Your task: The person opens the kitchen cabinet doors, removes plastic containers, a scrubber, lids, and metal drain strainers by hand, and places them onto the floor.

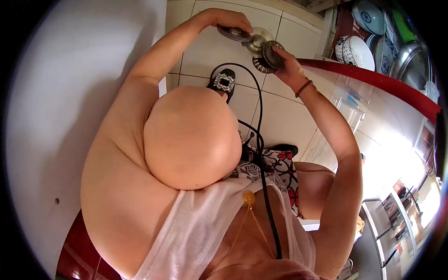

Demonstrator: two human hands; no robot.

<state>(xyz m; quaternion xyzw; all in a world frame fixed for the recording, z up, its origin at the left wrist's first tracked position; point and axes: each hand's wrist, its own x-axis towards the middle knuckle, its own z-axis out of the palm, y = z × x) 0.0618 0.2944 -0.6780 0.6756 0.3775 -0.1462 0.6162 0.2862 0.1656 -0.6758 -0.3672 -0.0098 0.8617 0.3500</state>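
Note:
Fingers of my left hand (234, 19) are closed on the edge of a dark round burner cap (233, 33), tilted nearly edge-on. My right hand (289, 69) grips a round dark burner cap (272, 53) with its thumb over the rim. A second burner ring (264, 65) with slots round its edge sits just below it, against the same fingers. Between both hands is a brass-coloured round burner part (256, 43) with a raised centre; I cannot tell whether it lies on the floor. The undersides of the held pieces are hidden.
Pale tiles cover the floor (284, 109). A black cable (261, 100) loops past a jewelled shoe (224, 81). At right, patterned bowls (358, 52) and plates stand on a shelf behind a curved red edge (373, 77). A white panel (79, 93) rises at left.

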